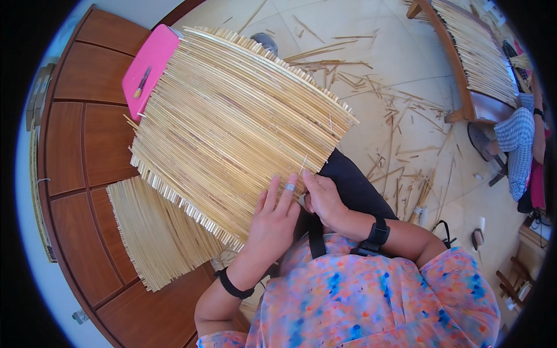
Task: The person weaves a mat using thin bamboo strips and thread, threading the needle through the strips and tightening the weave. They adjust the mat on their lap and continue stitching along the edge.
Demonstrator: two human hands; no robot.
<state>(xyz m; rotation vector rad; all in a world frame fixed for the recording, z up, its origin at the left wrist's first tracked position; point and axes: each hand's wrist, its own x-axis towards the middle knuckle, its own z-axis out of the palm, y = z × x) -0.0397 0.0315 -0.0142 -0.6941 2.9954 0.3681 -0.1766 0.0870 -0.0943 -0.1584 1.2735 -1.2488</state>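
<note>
A large mat of pale straw-coloured reed stalks (232, 110), laid side by side and tied together, slopes across my lap. My left hand (275, 211) rests palm down on its near right part, fingers spread over the stalks, a ring on one finger. Beside it, at the mat's near edge, my right hand (326, 200) is closed in a pinch, thumb and forefinger together. A thin pale strand (303, 165) stands up from the mat just beyond those fingertips. What the right fingers hold is hidden.
A brush (141, 82) lies on a pink surface (155, 49) under the mat's far left corner. A second reed mat (156, 232) leans by brown wooden panels (107, 142). Stalk scraps (400, 151) litter the tiled floor. At right, another person (516, 139) sits by a wooden frame (449, 52) bearing stalks.
</note>
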